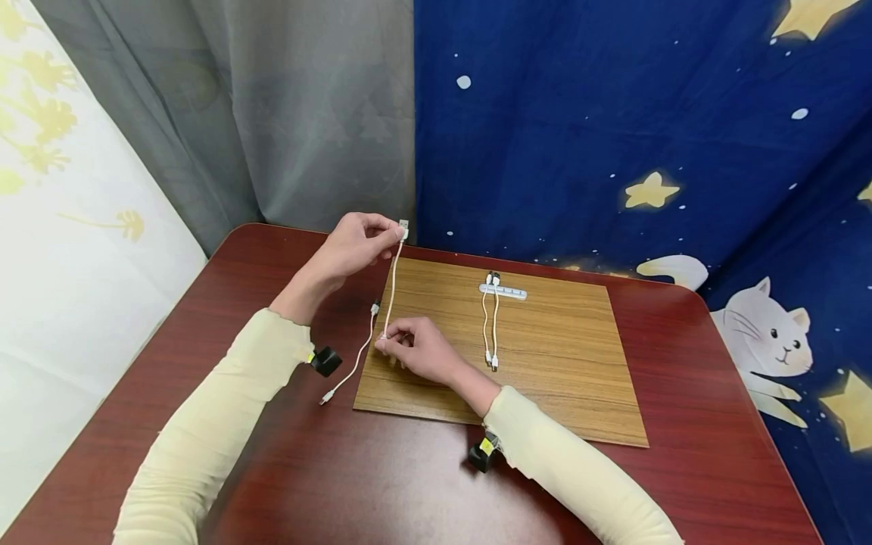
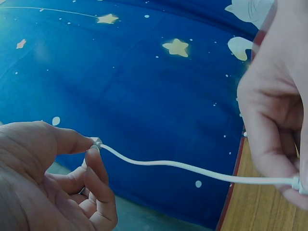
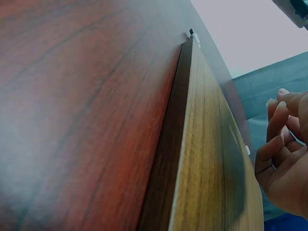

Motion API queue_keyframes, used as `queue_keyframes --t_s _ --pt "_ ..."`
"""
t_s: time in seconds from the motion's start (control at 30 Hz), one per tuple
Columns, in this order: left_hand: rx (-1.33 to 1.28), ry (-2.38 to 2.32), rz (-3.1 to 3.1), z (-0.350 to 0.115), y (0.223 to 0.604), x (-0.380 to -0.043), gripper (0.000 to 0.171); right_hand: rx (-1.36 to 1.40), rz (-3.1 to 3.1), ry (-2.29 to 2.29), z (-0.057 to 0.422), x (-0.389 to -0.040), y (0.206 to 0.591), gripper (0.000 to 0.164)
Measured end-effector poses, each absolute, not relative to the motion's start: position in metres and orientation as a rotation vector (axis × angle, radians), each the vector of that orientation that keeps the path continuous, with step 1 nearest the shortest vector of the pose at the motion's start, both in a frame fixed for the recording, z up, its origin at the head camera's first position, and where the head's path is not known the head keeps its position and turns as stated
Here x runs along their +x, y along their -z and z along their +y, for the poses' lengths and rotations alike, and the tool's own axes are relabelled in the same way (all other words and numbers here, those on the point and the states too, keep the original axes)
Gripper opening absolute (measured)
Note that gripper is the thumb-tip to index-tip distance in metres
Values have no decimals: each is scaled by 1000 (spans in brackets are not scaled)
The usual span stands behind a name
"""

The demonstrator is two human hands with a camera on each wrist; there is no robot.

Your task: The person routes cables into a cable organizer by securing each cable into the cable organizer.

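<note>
Between my two hands stretches a short white USB cable (image 1: 393, 291), above the left edge of a wooden board. My left hand (image 1: 357, 244) pinches it by the USB plug (image 1: 404, 225), thumb against forefinger. Lower down, my right hand (image 1: 424, 352) pinches its other end, whose connector is mostly hidden by the fingers. In the left wrist view the cable (image 2: 183, 167) runs with a slight bend from one hand to the other. A second white cable (image 1: 363, 348) lies on the table left of the board. Two more white cables (image 1: 496, 322) lie side by side at a pale slotted cable clip (image 1: 514, 292).
The wood-grain board (image 1: 565, 356) lies on a dark red table (image 1: 354, 477), its edge slightly raised. Behind the table hang a grey curtain (image 1: 320, 113) and a blue star-patterned curtain (image 1: 579, 151). A small black camera (image 1: 325, 361) sits on the left wrist.
</note>
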State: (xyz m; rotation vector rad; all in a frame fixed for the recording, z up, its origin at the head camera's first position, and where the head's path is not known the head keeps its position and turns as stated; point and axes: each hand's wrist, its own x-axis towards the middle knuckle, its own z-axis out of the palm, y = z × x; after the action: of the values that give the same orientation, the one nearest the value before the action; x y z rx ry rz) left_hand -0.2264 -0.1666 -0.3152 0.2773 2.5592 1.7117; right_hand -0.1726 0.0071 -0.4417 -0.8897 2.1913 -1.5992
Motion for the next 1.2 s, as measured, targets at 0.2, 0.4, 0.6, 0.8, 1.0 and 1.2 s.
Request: queue_keyframes --t_s 0.2,0.4,0.6,0.8,1.0,1.2 --pt "280 -1731 2531 -163 319 -231 28 -798 2191 1624 18 -166 439 13" --pt "286 -1727 2528 -154 322 -237 30 -800 2222 1622 32 -162 436 13" --pt "272 -1722 2515 -144 323 -238 26 -779 2293 1561 48 -157 433 14" --pt "272 -1741 2467 -134 326 -242 24 -740 2303 1593 65 -153 434 13" --pt "276 -1739 2448 -123 329 -246 24 -680 2306 1622 83 -148 431 15" --pt "263 -1699 2439 -110 332 -250 24 -601 2311 1607 98 -142 427 15"
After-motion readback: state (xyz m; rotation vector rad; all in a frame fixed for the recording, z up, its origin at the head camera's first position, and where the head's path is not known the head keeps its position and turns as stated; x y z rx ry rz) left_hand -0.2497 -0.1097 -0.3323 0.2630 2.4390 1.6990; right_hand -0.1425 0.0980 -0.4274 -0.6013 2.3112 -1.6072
